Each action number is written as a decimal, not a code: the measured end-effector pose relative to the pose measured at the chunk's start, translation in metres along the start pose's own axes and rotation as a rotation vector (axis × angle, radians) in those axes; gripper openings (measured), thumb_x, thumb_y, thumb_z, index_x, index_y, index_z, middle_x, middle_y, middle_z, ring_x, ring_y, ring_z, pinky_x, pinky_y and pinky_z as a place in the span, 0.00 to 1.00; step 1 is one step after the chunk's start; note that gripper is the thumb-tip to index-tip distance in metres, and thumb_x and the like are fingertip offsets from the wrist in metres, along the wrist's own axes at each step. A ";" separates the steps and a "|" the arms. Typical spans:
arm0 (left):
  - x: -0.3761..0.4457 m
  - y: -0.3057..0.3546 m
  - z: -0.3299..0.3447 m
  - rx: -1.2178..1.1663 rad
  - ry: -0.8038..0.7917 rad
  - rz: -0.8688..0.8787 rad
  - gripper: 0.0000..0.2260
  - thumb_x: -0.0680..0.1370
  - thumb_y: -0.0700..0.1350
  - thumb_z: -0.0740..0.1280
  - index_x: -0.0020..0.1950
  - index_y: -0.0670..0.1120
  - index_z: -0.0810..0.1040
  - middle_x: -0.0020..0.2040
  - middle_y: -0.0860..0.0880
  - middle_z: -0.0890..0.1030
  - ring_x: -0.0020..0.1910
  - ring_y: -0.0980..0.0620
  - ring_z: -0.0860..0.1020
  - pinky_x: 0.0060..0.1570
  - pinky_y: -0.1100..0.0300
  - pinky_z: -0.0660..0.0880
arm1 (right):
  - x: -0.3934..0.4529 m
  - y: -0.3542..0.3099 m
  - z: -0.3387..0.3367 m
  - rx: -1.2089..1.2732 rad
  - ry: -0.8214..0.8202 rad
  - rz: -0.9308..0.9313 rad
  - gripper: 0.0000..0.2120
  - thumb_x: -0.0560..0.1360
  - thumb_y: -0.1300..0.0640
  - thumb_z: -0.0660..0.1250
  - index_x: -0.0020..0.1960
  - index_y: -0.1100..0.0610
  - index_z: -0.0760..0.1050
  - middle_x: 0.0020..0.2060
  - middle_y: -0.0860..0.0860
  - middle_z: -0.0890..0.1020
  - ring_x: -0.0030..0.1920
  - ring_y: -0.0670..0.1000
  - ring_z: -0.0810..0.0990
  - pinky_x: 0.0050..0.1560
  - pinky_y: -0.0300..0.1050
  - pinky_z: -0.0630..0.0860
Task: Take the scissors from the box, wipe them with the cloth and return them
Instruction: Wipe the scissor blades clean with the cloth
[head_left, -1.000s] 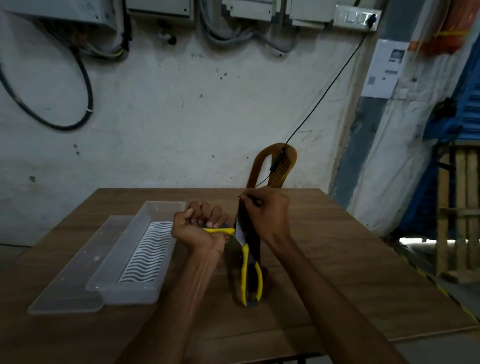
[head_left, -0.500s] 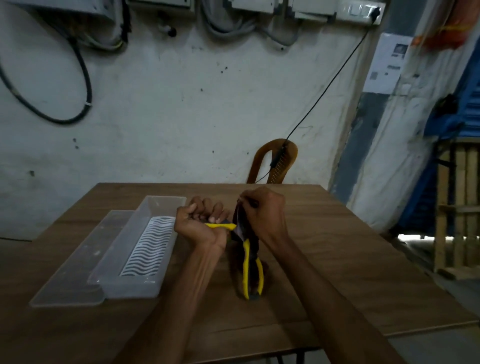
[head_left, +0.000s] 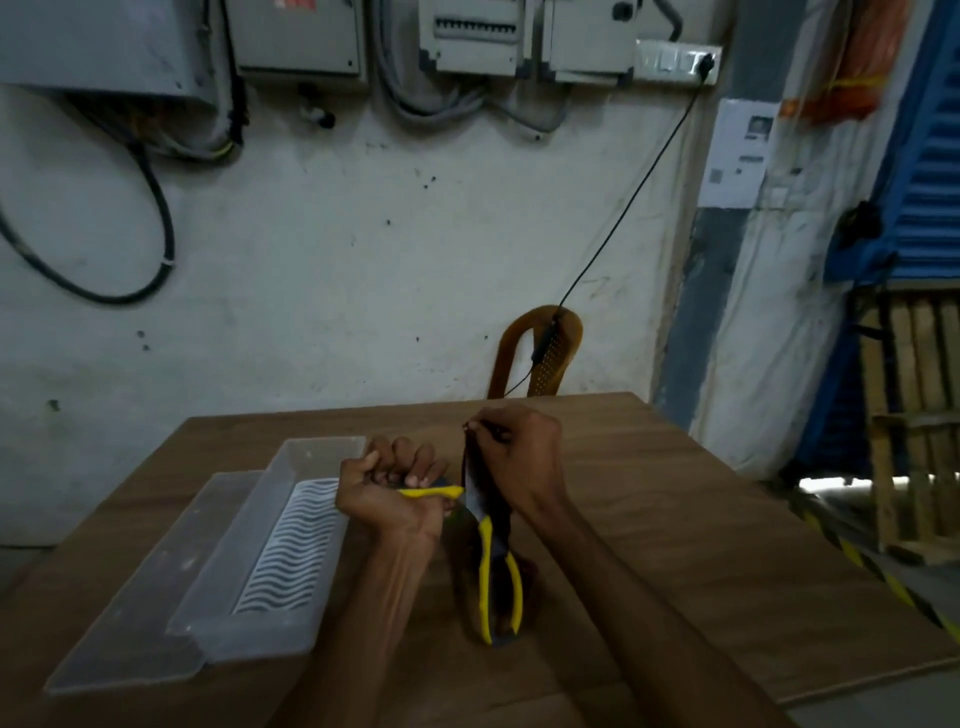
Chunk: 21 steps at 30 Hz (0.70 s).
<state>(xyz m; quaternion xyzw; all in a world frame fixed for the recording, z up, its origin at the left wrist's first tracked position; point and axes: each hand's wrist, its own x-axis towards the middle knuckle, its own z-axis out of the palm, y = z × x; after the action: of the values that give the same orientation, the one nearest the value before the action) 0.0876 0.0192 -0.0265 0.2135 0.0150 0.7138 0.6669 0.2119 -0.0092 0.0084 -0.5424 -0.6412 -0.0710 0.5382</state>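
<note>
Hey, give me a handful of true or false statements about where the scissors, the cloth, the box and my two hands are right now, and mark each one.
1. The scissors are lying in the box. False: both hands hold them above the table, open.
2. The left hand is closed on a yellow handle. True.
3. The right hand pinches the dark cloth at the blade. True.
4. The box stands to the right of the hands. False: it stands to their left.
5. The box lid is on. False: the box is open, and the lid lies flat beside it.
</note>
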 end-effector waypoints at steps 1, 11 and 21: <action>0.001 0.002 -0.001 -0.015 0.002 0.003 0.11 0.65 0.48 0.57 0.31 0.50 0.54 0.26 0.51 0.55 0.24 0.53 0.55 0.28 0.61 0.52 | -0.004 -0.002 -0.005 0.052 0.045 0.049 0.04 0.74 0.61 0.72 0.42 0.55 0.85 0.38 0.46 0.85 0.39 0.41 0.82 0.45 0.41 0.81; -0.009 -0.010 0.004 0.020 0.014 -0.034 0.10 0.65 0.48 0.56 0.31 0.50 0.54 0.26 0.52 0.54 0.24 0.54 0.53 0.27 0.63 0.53 | -0.062 0.007 -0.013 -0.094 -0.087 -0.095 0.04 0.71 0.65 0.71 0.44 0.60 0.84 0.39 0.55 0.83 0.39 0.54 0.81 0.41 0.48 0.76; -0.005 -0.002 0.004 -0.032 -0.031 -0.010 0.10 0.65 0.48 0.56 0.30 0.50 0.54 0.26 0.52 0.56 0.26 0.53 0.53 0.28 0.62 0.53 | -0.059 0.001 -0.019 -0.090 -0.153 -0.155 0.06 0.72 0.65 0.72 0.47 0.60 0.84 0.40 0.55 0.84 0.39 0.53 0.82 0.41 0.45 0.75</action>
<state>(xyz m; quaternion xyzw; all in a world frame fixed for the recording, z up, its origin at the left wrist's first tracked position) 0.0907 0.0138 -0.0247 0.2137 -0.0059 0.7071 0.6740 0.2146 -0.0579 -0.0301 -0.5188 -0.7165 -0.0994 0.4556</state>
